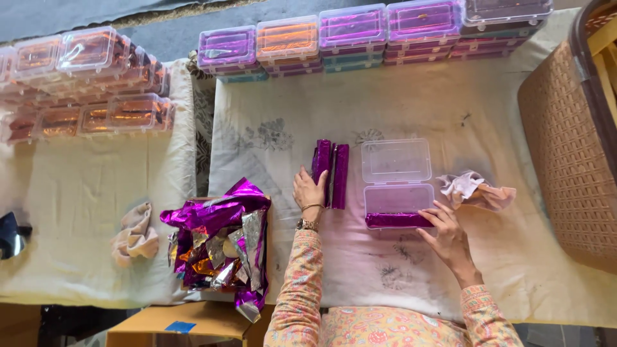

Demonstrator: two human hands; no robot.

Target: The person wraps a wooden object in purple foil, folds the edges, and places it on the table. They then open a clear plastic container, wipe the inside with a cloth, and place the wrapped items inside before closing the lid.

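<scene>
Both hands lie flat: left hand (309, 191) apparently touching purple bars (331, 172), right hand (445, 232) open at box (398, 196).

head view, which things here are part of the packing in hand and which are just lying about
In use:
- open clear box
- purple foil bar at its near edge, under the right hand
- two purple foil bars by the left hand

Lying about:
- crumpled cloth
- foil heap
- stacked closed boxes
- wicker chair
</scene>
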